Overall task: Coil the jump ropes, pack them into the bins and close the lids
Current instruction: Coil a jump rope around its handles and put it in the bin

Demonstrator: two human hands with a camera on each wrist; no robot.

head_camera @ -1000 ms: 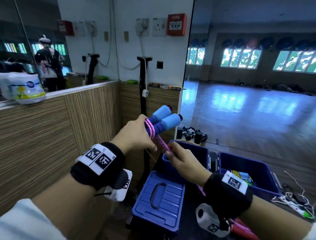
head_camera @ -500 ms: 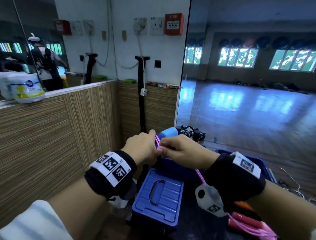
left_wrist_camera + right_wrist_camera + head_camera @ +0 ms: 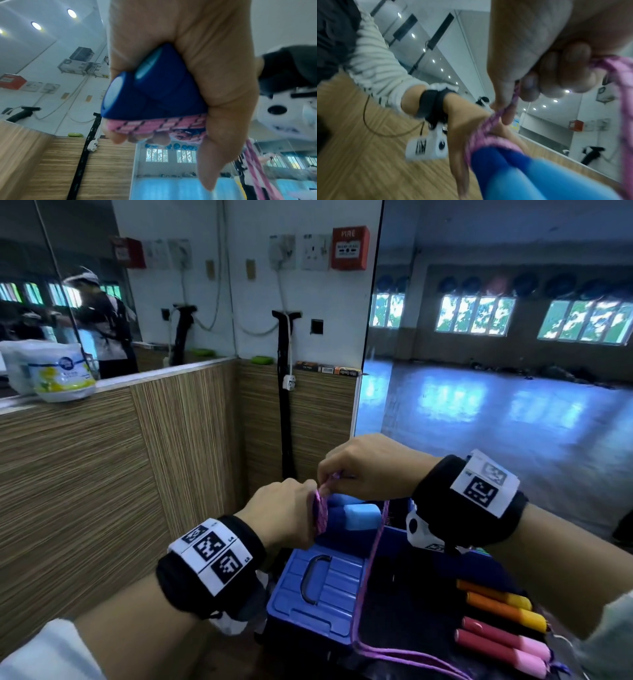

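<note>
My left hand (image 3: pixel 291 508) grips the two blue handles (image 3: pixel 352 513) of a jump rope together, with several turns of pink rope (image 3: pixel 321 510) wound round them; the left wrist view shows the blue handles (image 3: pixel 154 83) and pink rope (image 3: pixel 154 125) inside the fist. Just above and right of it, my right hand (image 3: pixel 356 470) pinches the pink rope (image 3: pixel 513 106), and the loose rest of it trails down to the dark surface (image 3: pixel 404 655). Both hands hover over an open blue bin (image 3: pixel 342 539), mostly hidden behind them. Its blue lid (image 3: pixel 318 587) with a black handle lies nearer me.
Jump ropes with orange handles (image 3: pixel 496 601) and pink handles (image 3: pixel 503 642) lie at the lower right. A wood-panelled wall (image 3: pixel 102 474) stands close on the left, with a black post (image 3: pixel 286 405) leaning in the corner. A mirror wall (image 3: pixel 496 371) is ahead on the right.
The blue handles came down from chest height to just above the bin. My right hand rose from below the handles to above them, carrying the pink rope round.
</note>
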